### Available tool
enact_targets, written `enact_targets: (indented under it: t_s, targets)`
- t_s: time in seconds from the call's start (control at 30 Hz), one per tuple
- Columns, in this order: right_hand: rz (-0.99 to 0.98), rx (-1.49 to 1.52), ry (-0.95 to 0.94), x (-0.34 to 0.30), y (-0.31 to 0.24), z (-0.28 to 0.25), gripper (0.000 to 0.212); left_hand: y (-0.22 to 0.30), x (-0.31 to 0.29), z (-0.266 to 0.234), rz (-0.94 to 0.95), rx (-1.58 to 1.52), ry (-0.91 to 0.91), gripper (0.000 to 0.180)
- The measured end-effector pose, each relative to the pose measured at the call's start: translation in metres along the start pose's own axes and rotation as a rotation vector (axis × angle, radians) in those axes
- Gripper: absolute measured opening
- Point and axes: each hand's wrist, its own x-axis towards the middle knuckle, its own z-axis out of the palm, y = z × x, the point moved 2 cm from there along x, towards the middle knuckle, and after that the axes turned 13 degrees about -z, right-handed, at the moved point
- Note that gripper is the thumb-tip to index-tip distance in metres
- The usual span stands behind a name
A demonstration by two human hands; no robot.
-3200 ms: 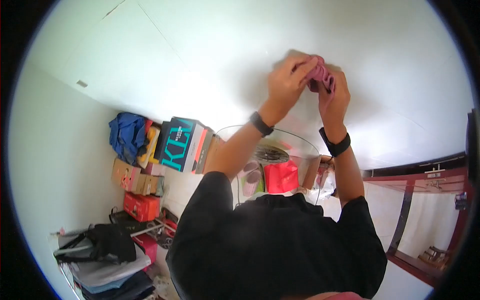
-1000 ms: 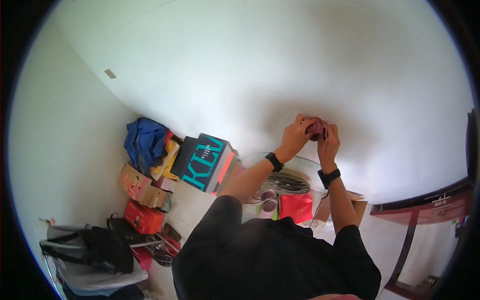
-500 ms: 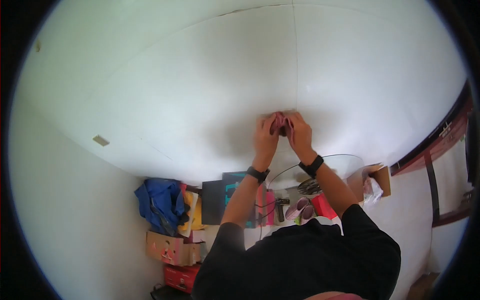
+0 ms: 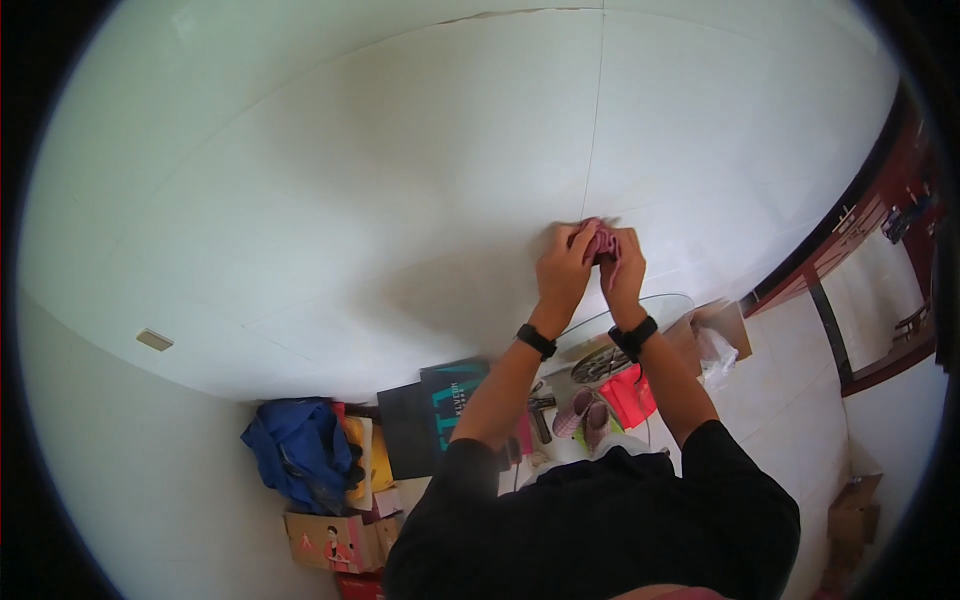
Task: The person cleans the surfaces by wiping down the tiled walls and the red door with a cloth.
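Both my arms reach up and away from me in front of a plain white surface [image 4: 400,200]. My left hand [image 4: 563,265] and my right hand [image 4: 624,270] are pressed together, fingers closed around a small pink, cloth-like thing [image 4: 603,242]. Only a bit of it shows between the fingertips, so its shape is unclear. Each wrist wears a black band [image 4: 536,341]. My black-sleeved torso [image 4: 600,520] fills the lower middle of the picture.
Under my arms are a round glass table [image 4: 655,303], a red bag [image 4: 630,395] and pink slippers [image 4: 585,415]. To the left are a dark box with teal letters [image 4: 445,405], a blue bag [image 4: 300,450] and cardboard boxes [image 4: 330,540]. A dark red wooden frame [image 4: 830,320] stands right.
The view has swung, so the clutter and glass table slid lower and rightward in the picture. My two hands stayed together on the pink thing throughout.
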Motion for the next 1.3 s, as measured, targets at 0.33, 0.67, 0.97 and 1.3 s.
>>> enact_targets:
  t_s: [0.33,0.67,0.97,1.3]
  targets:
    - [-0.093,0.202,-0.124,0.004,-0.030,0.021,0.024,0.004,-0.005,-0.064,-0.054,0.127,0.085,0.044]
    - [-0.166,0.224,-0.116,0.094,-0.052,0.007,0.028,0.062,0.057,-0.077,-0.044,0.119,0.310,0.042]
    - [-0.175,0.157,-0.326,0.018,-0.025,0.021,0.027,0.015,-0.023,-0.049,-0.141,0.280,0.347,0.047]
    - [-0.016,0.441,-0.842,-0.187,0.003,-0.029,0.026,0.033,-0.228,-0.051,-0.813,0.282,-0.155,0.036]
